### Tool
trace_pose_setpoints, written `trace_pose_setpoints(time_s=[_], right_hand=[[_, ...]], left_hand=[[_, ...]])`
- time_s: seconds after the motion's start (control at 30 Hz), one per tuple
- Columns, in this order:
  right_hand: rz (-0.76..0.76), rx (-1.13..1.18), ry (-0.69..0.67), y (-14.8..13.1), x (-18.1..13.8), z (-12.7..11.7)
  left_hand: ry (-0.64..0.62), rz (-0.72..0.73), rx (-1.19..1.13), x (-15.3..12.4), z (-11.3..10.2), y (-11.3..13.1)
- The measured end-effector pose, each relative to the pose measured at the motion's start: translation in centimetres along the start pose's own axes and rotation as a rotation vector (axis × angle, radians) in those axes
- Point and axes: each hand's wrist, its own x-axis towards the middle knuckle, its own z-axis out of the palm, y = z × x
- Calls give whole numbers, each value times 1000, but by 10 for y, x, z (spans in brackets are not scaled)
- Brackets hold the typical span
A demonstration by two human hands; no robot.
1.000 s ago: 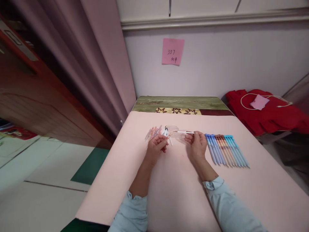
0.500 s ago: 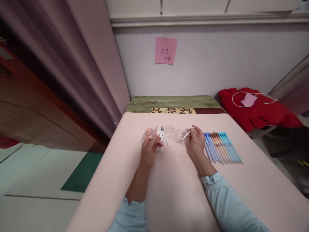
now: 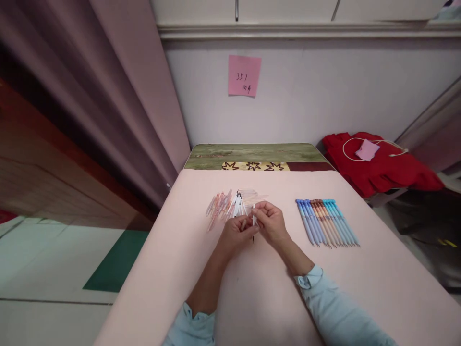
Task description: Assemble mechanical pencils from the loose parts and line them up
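My left hand (image 3: pixel 236 235) and my right hand (image 3: pixel 271 224) meet over the middle of the pink table (image 3: pixel 273 293). My right hand pinches a thin white pen refill (image 3: pixel 253 216), held nearly upright. The fingers of my left hand are curled round a small pale piece (image 3: pixel 244 224) that touches the refill's lower end; I cannot make out what it is. Just beyond my hands lie a loose pile of clear orange pen parts (image 3: pixel 217 208) and a few white refills (image 3: pixel 237 205). A neat row of several blue and orange pens (image 3: pixel 326 222) lies to the right.
A green and patterned cloth strip (image 3: pixel 252 157) covers the table's far end by the wall. A pink note (image 3: pixel 244 75) hangs on the wall. A red cloth (image 3: pixel 378 166) with a white cable lies at the right. A curtain (image 3: pixel 118 96) hangs at the left.
My right hand has carried the white refill leftwards, away from the pen row, to meet my left hand. My left hand has drawn back from the pile towards me.
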Motion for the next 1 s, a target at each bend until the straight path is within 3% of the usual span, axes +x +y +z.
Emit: trace_pose_setpoints(time_s=[0.1, 0.2, 0.27, 0.37, 0.47, 0.67, 1.0], right_hand=[[-25, -110, -9, -4, 3, -5], [-167, -371, 186, -20, 9, -24], [-215, -679, 312, -32, 13, -40], [-101, -1123, 250, -41, 14, -57], [-61, -1372, 156, -40, 13, -60], [-207, -1403, -103, -31, 15, -58], [-476, -1381, -69, -19, 14, -56]], left_hand=[[13, -15, -50, 0, -1, 1], [80, -57, -161, 1, -6, 4], [143, -80, -258, 2, -11, 6], [252, -63, -382, 5, -18, 7], [324, -39, -425, 8, -23, 5], [335, -33, -444, 9, -25, 2], [299, 5, -405, 6, -23, 7]])
